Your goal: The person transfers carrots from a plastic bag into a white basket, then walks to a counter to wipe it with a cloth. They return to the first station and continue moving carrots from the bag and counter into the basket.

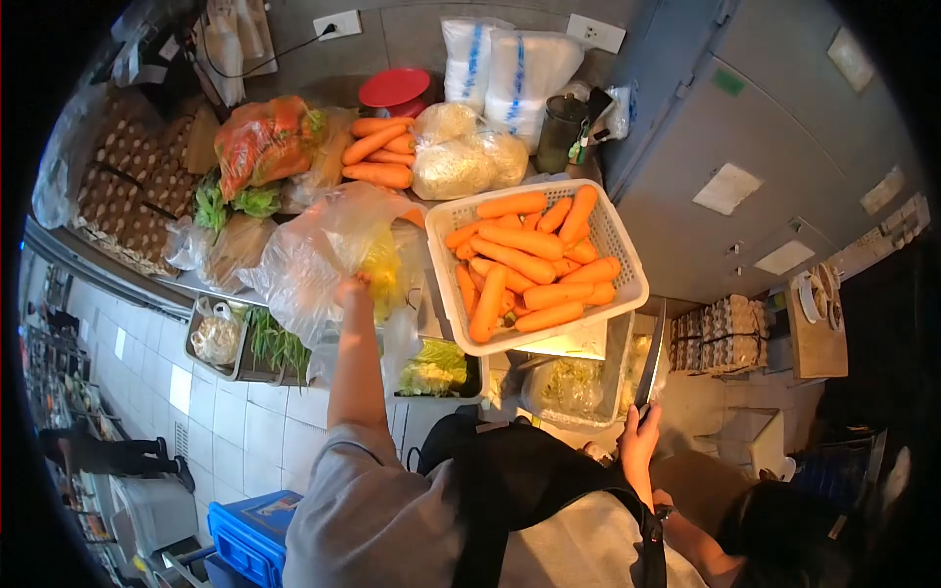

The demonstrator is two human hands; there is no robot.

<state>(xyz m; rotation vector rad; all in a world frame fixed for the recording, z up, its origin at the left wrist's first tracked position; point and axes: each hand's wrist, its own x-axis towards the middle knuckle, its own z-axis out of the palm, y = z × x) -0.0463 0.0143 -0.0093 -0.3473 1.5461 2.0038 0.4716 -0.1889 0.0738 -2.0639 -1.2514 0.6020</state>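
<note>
Left hand [355, 287]: fingers at the clear plastic bag [312, 240]; whether they pinch it, cannot tell. Right hand [640, 446]: fingers wrapped around the handle of the knife [651, 365], which extends forward from them. White basket [620, 232] of carrots [515, 260]: between both sets of fingers

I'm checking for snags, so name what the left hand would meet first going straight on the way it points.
The clear plastic bag, which the left hand seems to touch. Farther along that line, the loose carrots may come next, though depth is hard to judge.
</note>
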